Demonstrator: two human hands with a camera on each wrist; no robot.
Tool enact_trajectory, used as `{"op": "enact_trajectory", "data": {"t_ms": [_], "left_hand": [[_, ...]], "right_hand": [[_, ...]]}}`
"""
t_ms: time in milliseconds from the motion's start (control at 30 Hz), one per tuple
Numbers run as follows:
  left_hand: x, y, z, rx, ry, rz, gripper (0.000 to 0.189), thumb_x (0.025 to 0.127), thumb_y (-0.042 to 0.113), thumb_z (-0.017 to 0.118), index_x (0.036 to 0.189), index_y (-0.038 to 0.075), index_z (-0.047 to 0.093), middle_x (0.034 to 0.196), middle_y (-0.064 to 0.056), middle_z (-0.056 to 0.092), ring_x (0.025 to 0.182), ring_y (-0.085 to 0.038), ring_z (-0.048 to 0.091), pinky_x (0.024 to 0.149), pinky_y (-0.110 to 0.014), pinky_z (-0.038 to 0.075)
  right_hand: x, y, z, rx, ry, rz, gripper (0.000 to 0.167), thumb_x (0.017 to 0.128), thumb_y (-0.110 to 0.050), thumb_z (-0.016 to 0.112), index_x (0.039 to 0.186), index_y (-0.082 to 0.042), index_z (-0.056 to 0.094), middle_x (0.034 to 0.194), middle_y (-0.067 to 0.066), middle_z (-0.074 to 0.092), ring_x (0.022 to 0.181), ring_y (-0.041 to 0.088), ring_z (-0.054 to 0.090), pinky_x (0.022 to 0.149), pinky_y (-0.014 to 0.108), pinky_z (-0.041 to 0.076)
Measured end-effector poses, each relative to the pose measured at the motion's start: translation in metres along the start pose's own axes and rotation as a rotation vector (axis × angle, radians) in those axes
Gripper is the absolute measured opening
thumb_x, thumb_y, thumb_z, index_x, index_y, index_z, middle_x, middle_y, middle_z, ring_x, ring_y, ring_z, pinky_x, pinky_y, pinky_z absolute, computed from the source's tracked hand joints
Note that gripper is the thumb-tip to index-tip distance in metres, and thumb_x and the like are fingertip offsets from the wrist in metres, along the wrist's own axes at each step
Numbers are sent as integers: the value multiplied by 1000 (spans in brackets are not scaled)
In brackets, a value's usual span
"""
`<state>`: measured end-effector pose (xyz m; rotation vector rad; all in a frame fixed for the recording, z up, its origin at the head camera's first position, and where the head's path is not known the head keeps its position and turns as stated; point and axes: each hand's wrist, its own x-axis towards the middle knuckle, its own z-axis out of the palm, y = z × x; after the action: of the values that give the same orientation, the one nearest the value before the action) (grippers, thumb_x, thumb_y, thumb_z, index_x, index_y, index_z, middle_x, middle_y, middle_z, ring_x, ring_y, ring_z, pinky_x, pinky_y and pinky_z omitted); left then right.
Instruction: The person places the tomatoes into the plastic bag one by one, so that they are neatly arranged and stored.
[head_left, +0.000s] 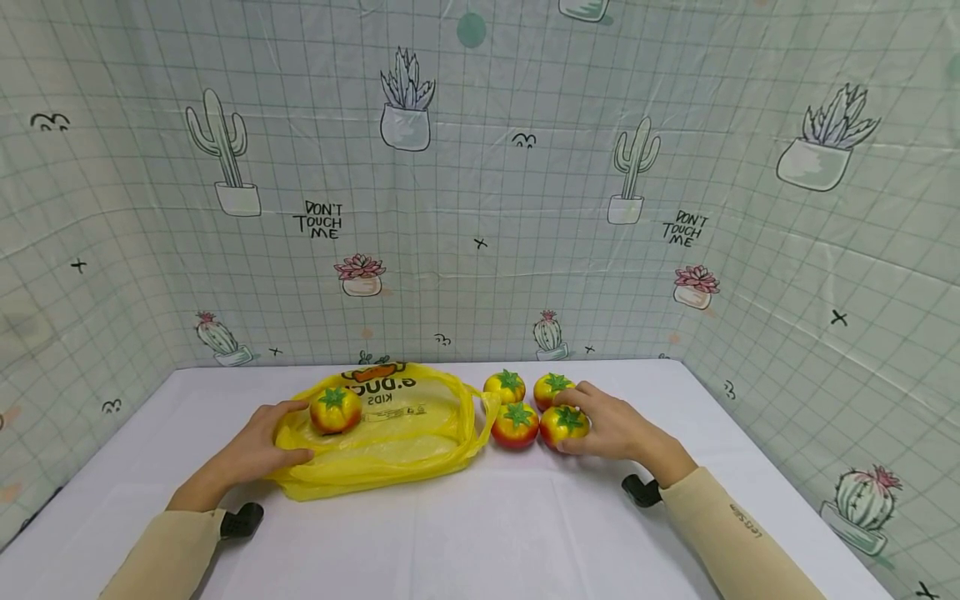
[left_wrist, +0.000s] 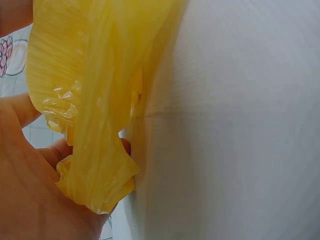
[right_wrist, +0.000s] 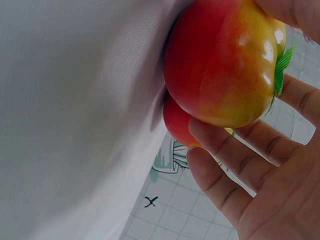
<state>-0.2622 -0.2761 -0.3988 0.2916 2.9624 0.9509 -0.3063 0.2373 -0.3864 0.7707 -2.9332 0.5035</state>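
On the tabletop (head_left: 450, 550), near its far edge: a crinkled plastic bag (head_left: 405, 454), a glossy round tomato (head_left: 335, 412) at its left end. Our left hand (head_left: 258, 442) grips the bag; our right hand (head_left: 618, 425) cups a second tomato (head_left: 562, 425) beside three more (head_left: 514, 427).

A staged booth, by the look of it: gridded sheeting (head_left: 480, 192) (potted cacti (head_left: 217, 137) and 2 "DON'T TOUCH ME" captions (head_left: 323, 221) printed on it) hangs on 3 sides, filling the upper frame and both edges, round a white-covered table (head_left: 450, 542) across the bottom.
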Motion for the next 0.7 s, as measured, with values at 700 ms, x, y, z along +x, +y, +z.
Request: {"op": "enact_trajectory", "data": {"t_ms": [700], "left_hand": [[-1, 4, 0, -3, 0, -16, 83, 78, 36, 74, 141, -1, 35, 134, -31, 32, 119, -46, 37, 97, -68, 31]], "right_hand": [[1, -1, -1, -27, -9, 7, 54, 77, -45, 73, 127, -30, 55, 115, -5, 49, 87, 17, 54, 81, 45, 49]]}}
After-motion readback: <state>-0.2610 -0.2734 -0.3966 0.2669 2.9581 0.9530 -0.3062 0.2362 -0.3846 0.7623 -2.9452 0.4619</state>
